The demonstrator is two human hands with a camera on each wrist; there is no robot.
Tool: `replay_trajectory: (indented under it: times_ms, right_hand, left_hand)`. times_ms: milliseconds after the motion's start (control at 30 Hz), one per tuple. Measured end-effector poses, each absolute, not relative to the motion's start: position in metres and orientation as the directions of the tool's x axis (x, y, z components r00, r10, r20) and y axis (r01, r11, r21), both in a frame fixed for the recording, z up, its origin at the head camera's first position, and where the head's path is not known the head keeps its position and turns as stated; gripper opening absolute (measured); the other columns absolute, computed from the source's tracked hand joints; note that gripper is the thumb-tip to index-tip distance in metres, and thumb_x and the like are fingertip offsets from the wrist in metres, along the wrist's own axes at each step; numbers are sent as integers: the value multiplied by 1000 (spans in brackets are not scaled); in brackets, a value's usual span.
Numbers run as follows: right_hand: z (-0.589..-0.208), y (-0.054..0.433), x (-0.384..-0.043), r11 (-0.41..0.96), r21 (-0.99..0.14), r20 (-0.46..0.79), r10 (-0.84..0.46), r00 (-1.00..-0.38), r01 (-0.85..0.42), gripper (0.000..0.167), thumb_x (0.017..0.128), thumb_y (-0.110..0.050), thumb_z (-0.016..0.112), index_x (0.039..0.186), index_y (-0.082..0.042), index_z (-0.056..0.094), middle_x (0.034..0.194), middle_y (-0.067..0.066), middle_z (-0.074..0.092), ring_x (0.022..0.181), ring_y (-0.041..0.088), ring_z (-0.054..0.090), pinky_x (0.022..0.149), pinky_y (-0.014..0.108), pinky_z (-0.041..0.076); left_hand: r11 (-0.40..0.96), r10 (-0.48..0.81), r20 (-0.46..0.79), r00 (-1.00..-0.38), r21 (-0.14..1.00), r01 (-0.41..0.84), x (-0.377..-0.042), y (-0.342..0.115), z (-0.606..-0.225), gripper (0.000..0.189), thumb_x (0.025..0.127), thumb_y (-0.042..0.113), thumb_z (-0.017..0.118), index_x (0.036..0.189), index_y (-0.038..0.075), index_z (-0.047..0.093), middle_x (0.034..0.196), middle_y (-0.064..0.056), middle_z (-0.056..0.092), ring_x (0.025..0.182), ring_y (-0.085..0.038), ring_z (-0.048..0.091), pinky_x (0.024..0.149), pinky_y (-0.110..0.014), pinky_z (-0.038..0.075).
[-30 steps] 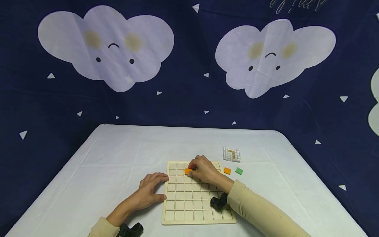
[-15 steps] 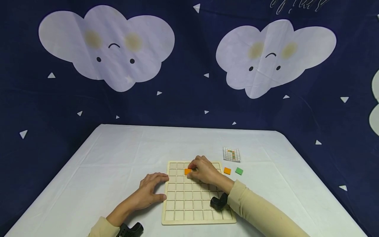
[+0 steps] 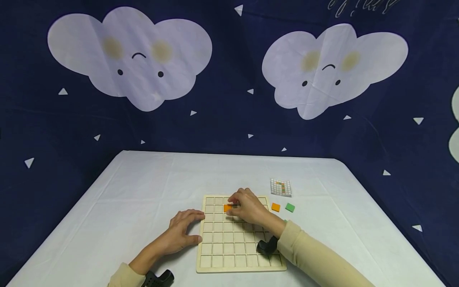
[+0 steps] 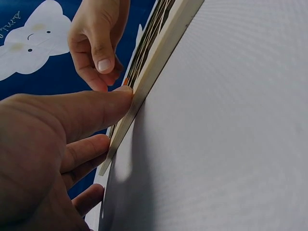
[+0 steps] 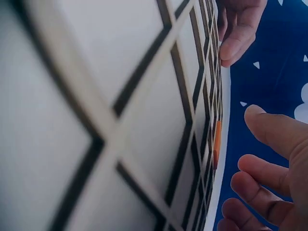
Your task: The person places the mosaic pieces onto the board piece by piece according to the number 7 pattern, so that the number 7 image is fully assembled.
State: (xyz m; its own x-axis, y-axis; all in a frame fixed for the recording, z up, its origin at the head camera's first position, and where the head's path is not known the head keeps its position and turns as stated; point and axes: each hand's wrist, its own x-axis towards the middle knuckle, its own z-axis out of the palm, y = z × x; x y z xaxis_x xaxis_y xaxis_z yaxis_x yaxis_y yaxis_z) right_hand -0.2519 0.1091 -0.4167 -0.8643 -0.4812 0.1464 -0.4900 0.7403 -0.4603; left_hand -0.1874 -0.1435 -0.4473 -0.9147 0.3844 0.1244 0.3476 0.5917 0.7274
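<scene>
A pale wooden grid board (image 3: 217, 249) lies on the table, and an orange square tile (image 3: 227, 208) sits in one of its cells near the far edge. Over that tile is my right hand (image 3: 248, 208), thumb and index finger parted. In the right wrist view, the fingers (image 5: 262, 166) hold nothing, and the orange tile (image 5: 217, 142) lies in the board beyond a visible gap. My left hand (image 3: 179, 232) touches the board's left edge with thumb and fingers extended; the left wrist view shows its thumb (image 4: 103, 107) against the wooden rim (image 4: 139, 94).
Right of the board lie a loose orange tile (image 3: 275, 207) and a green tile (image 3: 290, 207). A bit of green (image 3: 285, 221) peeks out beside my right wrist. Farther back is a small printed grid card (image 3: 281, 187). A dark blue cloth with clouds hangs behind the white table (image 3: 161, 179).
My right thumb and index finger have spread slightly away from the orange tile, and the wrist has shifted a little, baring a bit of green beside it. The left hand stays put.
</scene>
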Motion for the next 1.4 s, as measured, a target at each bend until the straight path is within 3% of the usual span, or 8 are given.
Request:
replay_trajectory:
  times_ms: [567,800,1400]
  right_hand:
    - [-402,128,-236,734,-510,206,-402,-892,-449,33,79,-30,74,106,-11,68,97,0,60,90,16,46,75,29,39]
    - [-401,142,-230,751,-508,210,-368,-906,-423,33,80,-32,73,107,-13,68,98,-6,58,91,17,47,73,29,41]
    - [-403,184,-219,768,-486,291,-308,-906,-417,36,77,-28,77,107,-10,69,98,3,63,92,20,48,74,29,41]
  left_hand:
    - [582,394,131,-910,730,358,-188,-143,-449,55,74,18,76,124,7,57,136,-7,50,136,-35,31,113,-62,4]
    - [581,395,135,-909,729,360,-188,-144,-449,55,74,18,76,124,7,57,136,-8,50,136,-36,31,113,-62,3]
    - [580,399,128,-908,732,358,-188,-144,-450,54,75,19,76,124,7,57,137,-8,49,136,-35,30,113,-62,4]
